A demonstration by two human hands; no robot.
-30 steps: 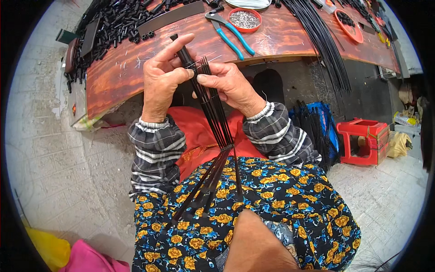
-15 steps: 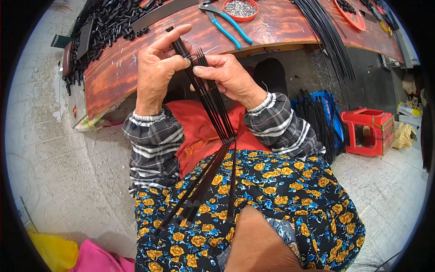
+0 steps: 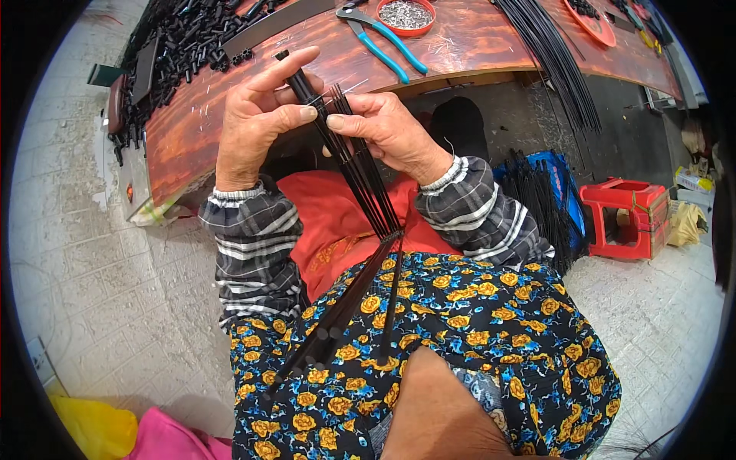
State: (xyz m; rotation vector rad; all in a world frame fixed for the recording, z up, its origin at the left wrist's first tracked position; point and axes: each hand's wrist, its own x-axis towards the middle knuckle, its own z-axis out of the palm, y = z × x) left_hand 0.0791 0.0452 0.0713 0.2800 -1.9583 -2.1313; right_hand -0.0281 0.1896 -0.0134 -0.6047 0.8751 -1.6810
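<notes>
A folded black umbrella frame (image 3: 366, 188) slants from my hands down over my lap, its thin ribs bunched and their lower ends fanning out. My left hand (image 3: 264, 115) grips the thicker upper end of its shaft, thumb and fingers closed around it. Beside it, my right hand (image 3: 387, 134) pinches a group of rib ends between thumb and fingers. A thin silvery wire (image 3: 356, 86) sticks out by the rib tops between both hands. The fingertips behind the ribs are partly hidden.
On the wooden table (image 3: 184, 146) lie blue-handled pliers (image 3: 383, 44), a red dish of small metal bits (image 3: 406, 15), a heap of black tubular parts (image 3: 195, 46) and long black rods (image 3: 548, 61) overhanging the edge. A red stool (image 3: 627, 218) stands at right.
My left hand has shifted slightly left, its thumb sliding a little away from my right thumb. The lower rib ends have swung slightly; my right hand keeps its pinch.
</notes>
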